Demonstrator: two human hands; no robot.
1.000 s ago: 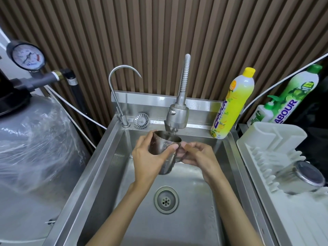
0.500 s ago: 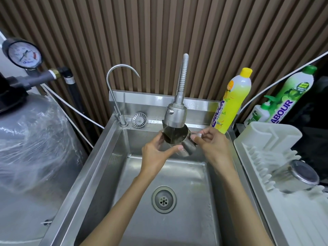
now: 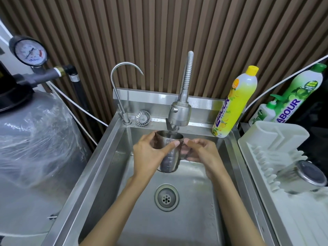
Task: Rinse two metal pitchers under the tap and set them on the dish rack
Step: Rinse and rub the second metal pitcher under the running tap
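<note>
Currently the pitcher (image 3: pixel 170 158) sits gripped between left hand (image 3: pixel 149 152) and right hand (image 3: pixel 204 153).

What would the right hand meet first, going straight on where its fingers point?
The pitcher: the right hand points left at it and seems to grip its handle, though that part is blurred.

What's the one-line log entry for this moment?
phase: rinse | pitcher: under tap | left hand: grips its body | right hand: holds its handle side | other pitcher: on dish rack
</note>
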